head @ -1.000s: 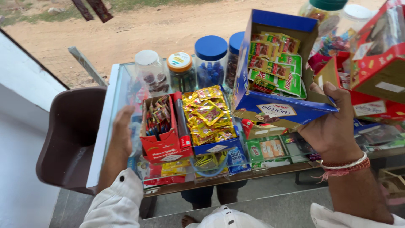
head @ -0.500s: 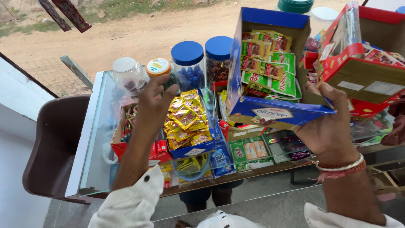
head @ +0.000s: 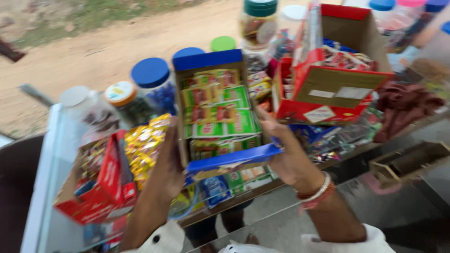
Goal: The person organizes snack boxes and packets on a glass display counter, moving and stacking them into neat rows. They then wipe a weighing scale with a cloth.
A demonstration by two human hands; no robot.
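I hold an open blue cardboard box (head: 232,161) tilted toward me; it is filled with rows of green and red packets (head: 216,112). My left hand (head: 168,171) grips its left wall. My right hand (head: 289,157), with beaded bracelets at the wrist, grips its right wall and front corner. The box hangs above a glass counter (head: 47,197) crowded with sweets. A blue tray of yellow wrapped sweets (head: 143,145) lies just left of my left hand.
A red open box (head: 110,187) sits at the left. Another red box (head: 328,84) with packets stands at the right. Blue-lidded jars (head: 151,77) and other jars line the back. A dark red cloth (head: 403,105) lies far right. A dirt road lies beyond.
My left hand moved from the left side of the counter to the blue box's left wall. The box came lower and toward the middle. The view shifted right.
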